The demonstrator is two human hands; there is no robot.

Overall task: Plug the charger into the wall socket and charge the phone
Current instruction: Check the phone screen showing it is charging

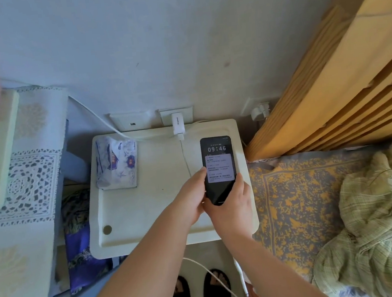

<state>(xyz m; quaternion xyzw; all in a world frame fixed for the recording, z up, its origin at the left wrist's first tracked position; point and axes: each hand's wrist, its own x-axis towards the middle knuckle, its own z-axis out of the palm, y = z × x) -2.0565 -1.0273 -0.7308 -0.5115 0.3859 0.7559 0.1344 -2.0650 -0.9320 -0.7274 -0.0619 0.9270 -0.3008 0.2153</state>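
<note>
- Charger (177, 124) is seated in the wall socket (186, 114); that step looks done.
- Phone (218, 167) is being held over the table (147, 202), screen lit, left hand (191, 197) and right hand (230, 200) each in a closed grip on it.
- Cable (186, 160) connection at the phone is hidden; judged as being finished.

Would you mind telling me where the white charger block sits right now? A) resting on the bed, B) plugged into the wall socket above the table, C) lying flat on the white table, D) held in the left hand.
B: the white charger stands out of the wall socket behind the table, its cable running down toward the phone held by both hands.
</note>
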